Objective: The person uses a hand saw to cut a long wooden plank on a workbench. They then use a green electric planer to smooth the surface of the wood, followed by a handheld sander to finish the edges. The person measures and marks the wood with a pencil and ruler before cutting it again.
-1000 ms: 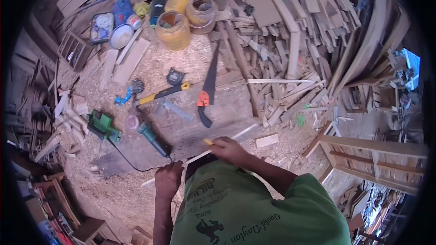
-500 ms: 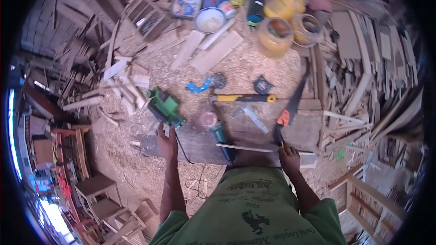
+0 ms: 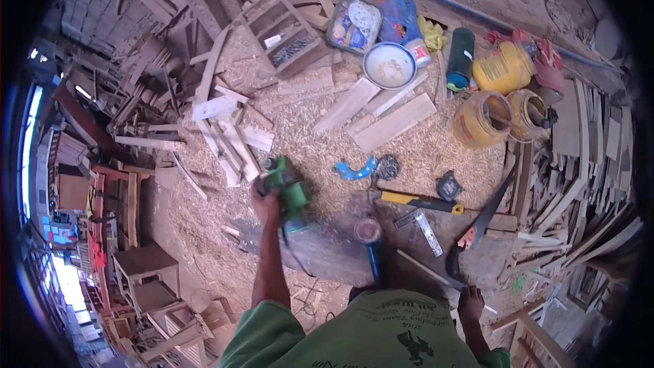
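My left hand (image 3: 266,206) is closed at the left side of a green electric planer (image 3: 294,196), its fingers partly hidden against the body. The planer sits tilted at the left end of the plank workbench (image 3: 327,252), its dark cord trailing below. Near the front edge, my right hand (image 3: 471,303) grips a thin pale strip (image 3: 422,266), which slants up and left from it. Just above that hand is the black handle of a handsaw (image 3: 470,235). A dark teal cylindrical tool with a round pinkish end (image 3: 368,230) lies between my hands.
Beyond lie a yellow-black hammer (image 3: 422,201), a metal square (image 3: 428,233), a tape measure (image 3: 448,185) and a blue curved piece (image 3: 355,169). Further back are boards (image 3: 395,123), a white bowl (image 3: 390,65), yellow jars (image 3: 480,120) and a compartmented box (image 3: 286,37). Offcuts (image 3: 231,143) lie left.
My view has shifted left. My left hand has gone from touching the planer's near end to gripping its side, and the planer has turned. The strip has swung to a steeper slant with my right hand.
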Demonstrator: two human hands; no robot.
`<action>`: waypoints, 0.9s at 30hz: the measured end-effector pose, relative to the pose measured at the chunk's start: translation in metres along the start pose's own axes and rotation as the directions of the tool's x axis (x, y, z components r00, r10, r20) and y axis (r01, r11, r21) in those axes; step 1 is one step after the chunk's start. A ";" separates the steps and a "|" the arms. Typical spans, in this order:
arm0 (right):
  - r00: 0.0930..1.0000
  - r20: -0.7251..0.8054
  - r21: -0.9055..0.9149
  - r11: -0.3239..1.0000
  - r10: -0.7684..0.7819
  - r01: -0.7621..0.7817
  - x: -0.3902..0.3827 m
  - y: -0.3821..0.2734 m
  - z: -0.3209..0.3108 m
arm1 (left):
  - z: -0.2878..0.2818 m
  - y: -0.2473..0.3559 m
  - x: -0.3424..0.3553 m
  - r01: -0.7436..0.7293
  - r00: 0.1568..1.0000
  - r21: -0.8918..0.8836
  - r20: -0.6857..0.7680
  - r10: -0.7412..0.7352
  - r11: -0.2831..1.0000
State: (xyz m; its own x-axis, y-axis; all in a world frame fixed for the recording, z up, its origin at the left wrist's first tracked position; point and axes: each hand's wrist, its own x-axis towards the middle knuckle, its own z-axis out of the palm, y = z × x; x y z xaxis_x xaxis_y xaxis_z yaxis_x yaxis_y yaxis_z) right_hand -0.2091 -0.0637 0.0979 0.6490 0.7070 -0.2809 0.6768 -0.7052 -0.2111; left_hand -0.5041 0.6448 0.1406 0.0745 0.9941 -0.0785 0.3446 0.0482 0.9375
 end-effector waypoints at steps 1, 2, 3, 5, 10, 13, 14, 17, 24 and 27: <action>1.000 0.023 -0.012 1.000 0.015 -0.015 0.001 0.003 0.004 | -0.016 -0.001 0.004 0.009 0.998 0.010 0.058 -0.009 1.000; 0.997 0.053 -0.039 0.998 0.057 -0.055 -0.006 0.006 0.005 | -0.005 0.034 0.003 0.072 0.995 0.021 0.060 -0.073 0.997; 0.995 0.062 -0.042 0.996 0.083 -0.081 -0.009 0.004 0.004 | -0.002 0.077 0.002 0.132 0.990 0.042 0.047 -0.134 0.990; 0.992 0.053 -0.029 0.994 0.111 -0.109 0.007 -0.010 0.008 | -0.027 0.082 0.024 -0.070 0.997 0.162 0.033 0.065 0.984; 0.994 0.046 -0.113 0.989 0.104 -0.098 0.026 -0.025 0.024 | -0.093 0.012 0.119 -0.139 0.988 0.179 -0.049 0.149 0.974; 0.991 0.064 -0.099 0.989 0.120 -0.113 0.027 -0.027 0.011 | -0.090 -0.027 0.139 0.071 0.981 0.629 -0.186 0.061 0.774; 0.989 0.077 -0.075 0.990 0.127 -0.121 0.025 -0.029 0.008 | -0.096 -0.037 0.147 0.136 0.975 0.747 -0.216 0.045 0.651; 0.982 0.071 -0.010 0.984 0.177 -0.176 0.018 -0.028 0.018 | -0.105 -0.067 0.155 0.213 0.953 0.808 -0.296 0.066 0.550; 0.976 -0.059 0.107 0.974 0.208 -0.201 0.022 -0.031 0.008 | -0.079 -0.067 0.152 0.236 0.860 0.926 -0.340 0.381 0.293; 0.970 -0.022 0.127 0.963 0.242 -0.237 0.014 -0.031 0.004 | 0.043 -0.021 0.101 0.094 0.863 0.991 -0.127 0.489 0.091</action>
State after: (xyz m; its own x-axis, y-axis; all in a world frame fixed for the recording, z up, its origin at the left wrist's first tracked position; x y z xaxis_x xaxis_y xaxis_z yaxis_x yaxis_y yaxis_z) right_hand -0.2223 -0.0326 0.0968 0.8009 0.5166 -0.3027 0.4541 -0.8536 -0.2552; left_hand -0.4634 0.7398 0.0978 0.1139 0.8936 0.4341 0.9661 0.0023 -0.2581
